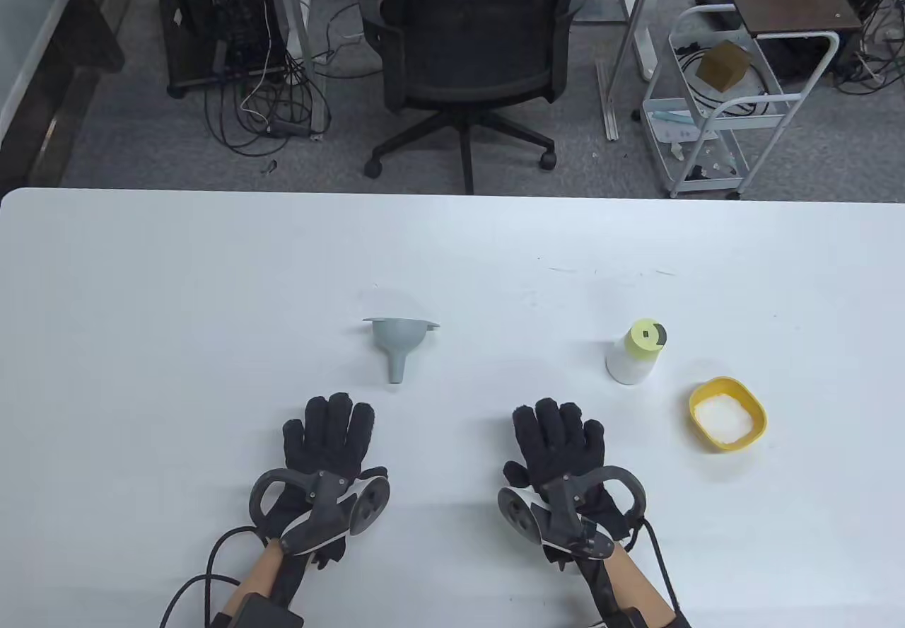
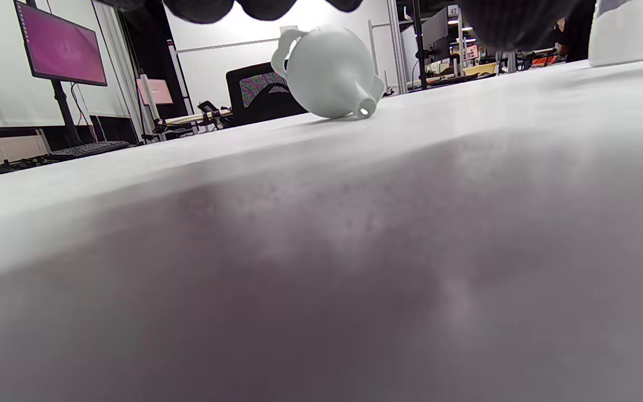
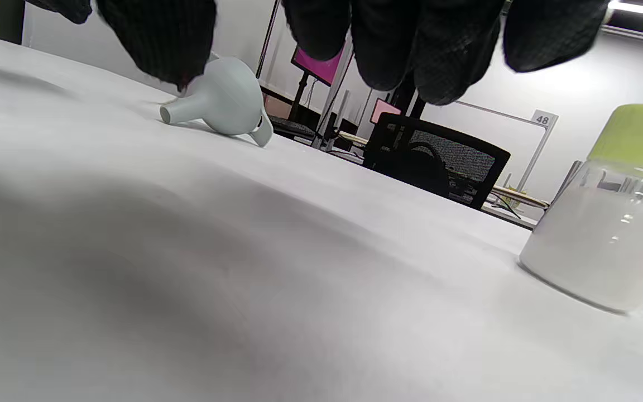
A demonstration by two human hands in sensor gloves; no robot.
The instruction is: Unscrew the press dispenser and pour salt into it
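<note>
The press dispenser, a clear jar with a yellow-green cap, stands upright right of centre; it also shows in the right wrist view and at the left wrist view's top right corner. A yellow bowl of salt sits to its right. A grey funnel lies on its side at centre, seen too in the left wrist view and the right wrist view. My left hand rests flat and empty below the funnel. My right hand rests flat and empty, left of and below the dispenser.
The white table ends at its far edge, with an office chair and a white cart on the floor beyond. Cables run from both wrists off the bottom edge.
</note>
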